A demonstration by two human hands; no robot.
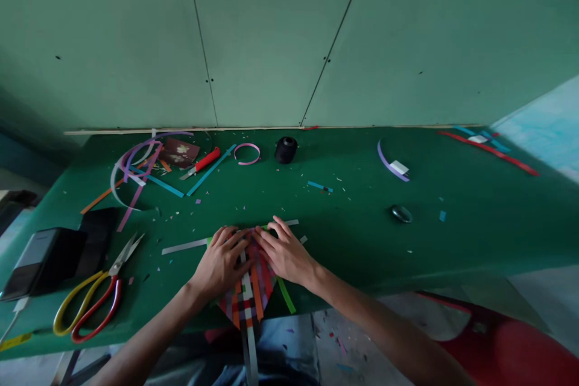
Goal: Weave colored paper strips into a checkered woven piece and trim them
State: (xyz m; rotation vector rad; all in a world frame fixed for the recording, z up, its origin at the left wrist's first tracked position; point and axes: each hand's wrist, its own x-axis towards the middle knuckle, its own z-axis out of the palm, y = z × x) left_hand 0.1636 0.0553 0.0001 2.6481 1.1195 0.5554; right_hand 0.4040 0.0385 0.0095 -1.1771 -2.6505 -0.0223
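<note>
A woven piece of coloured paper strips (256,283), in orange, purple, red and white, lies at the table's front edge. Its lower tip and a few long strips hang over the edge. My left hand (222,258) grips its upper left part, fingers bent over the weave and thumb pointing inward. From the other side my right hand (284,253) holds the upper right part, fingertips close together at the top edge and one finger raised. A white strip (184,246) sticks out to the left, and a green strip (286,295) slants out below my right hand. My fingers hide part of the weave.
Yellow-and-red-handled scissors (115,270) lie left, beside a black box-like device (45,259). Behind are a red-handled cutter (207,159), loose strips (136,169) and a black round object (286,149). At right are a dark shiny oval object (401,213) and a red chair (506,338).
</note>
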